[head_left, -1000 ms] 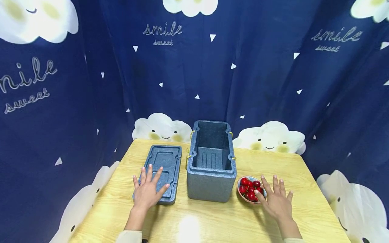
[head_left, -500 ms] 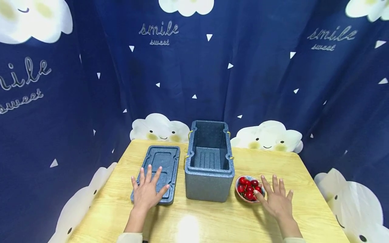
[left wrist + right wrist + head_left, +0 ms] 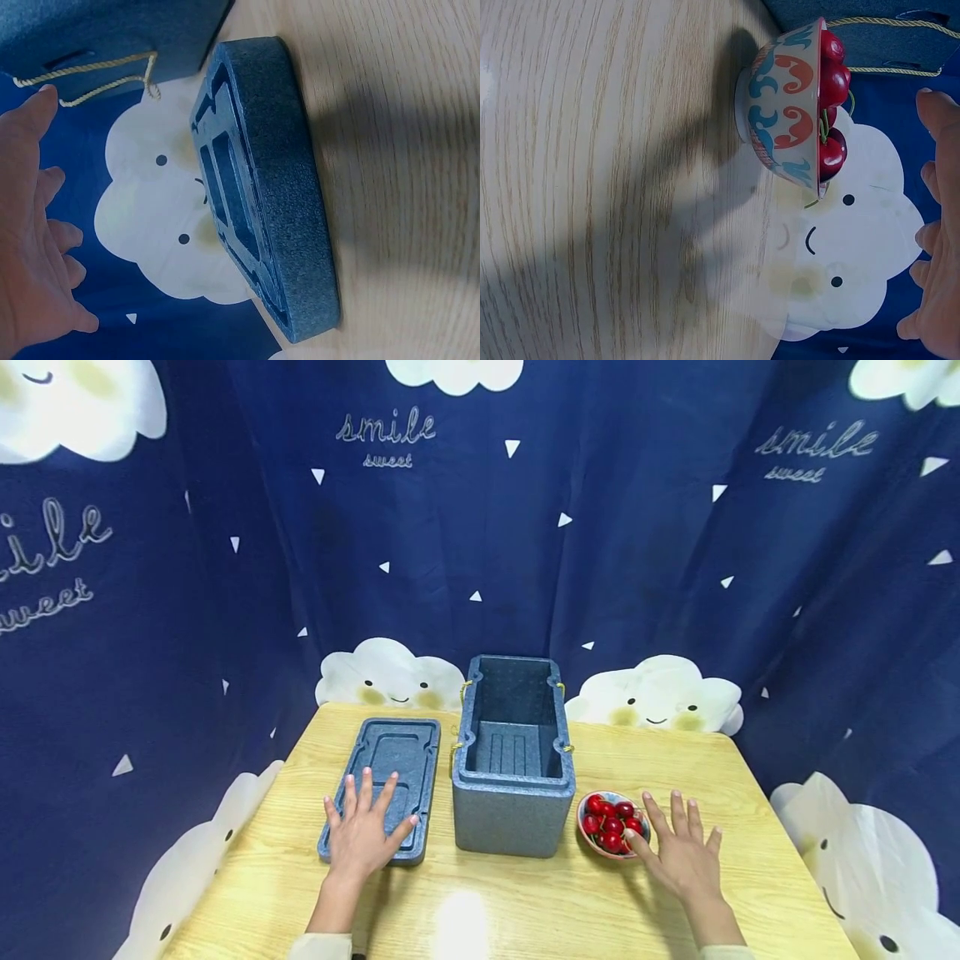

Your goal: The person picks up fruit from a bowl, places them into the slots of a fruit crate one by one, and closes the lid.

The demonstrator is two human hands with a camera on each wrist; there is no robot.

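My left hand (image 3: 360,839) hovers above the near part of a blue-grey foam lid (image 3: 401,752), fingers spread and holding nothing. In the left wrist view a gap shows between that hand (image 3: 34,247) and the lid (image 3: 289,195), which lies flat on the table. My right hand (image 3: 686,856) hangs in the air just right of a small patterned bowl (image 3: 784,105), its fingers spread too. Red cherries (image 3: 611,827) with green stems fill the bowl. Between the hands stands a deep foam box (image 3: 513,818) without its lid, its inside bare down to the grooved floor.
Yellow rope handles (image 3: 112,71) hang on the box's sides. Everything stands on a light wooden table (image 3: 420,910). A dark blue curtain (image 3: 450,527) with white clouds closes off the back and both sides.
The whole scene has shifted slightly left in the head view, as the head turned a little. Both hands keep their spread pose, and the lid, box and bowl stay put on the table.
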